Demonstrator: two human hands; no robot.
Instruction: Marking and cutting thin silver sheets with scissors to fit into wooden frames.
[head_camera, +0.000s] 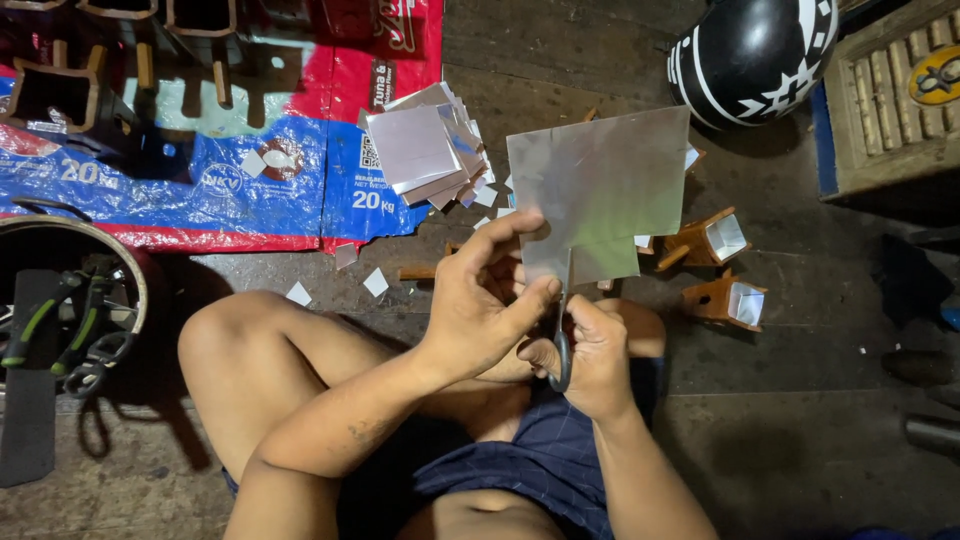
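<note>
My left hand (484, 296) pinches the lower left edge of a shiny silver sheet (600, 190), which is held up flat in front of me and has a square notch missing at its lower right corner. My right hand (592, 352) grips dark-handled scissors (563, 345) whose blades point up into the sheet's bottom edge. I sit on the floor with my bare knee (235, 345) raised at the left.
A stack of cut silver squares (425, 150) lies on a red and blue plastic sack (250, 190), with small offcuts (375, 282) scattered about. Two small wooden pieces with silver lining (722, 268) stand at right. A black and white helmet (750, 55), a wooden crate (890, 100) and a tool-filled tub (70, 300) surround me.
</note>
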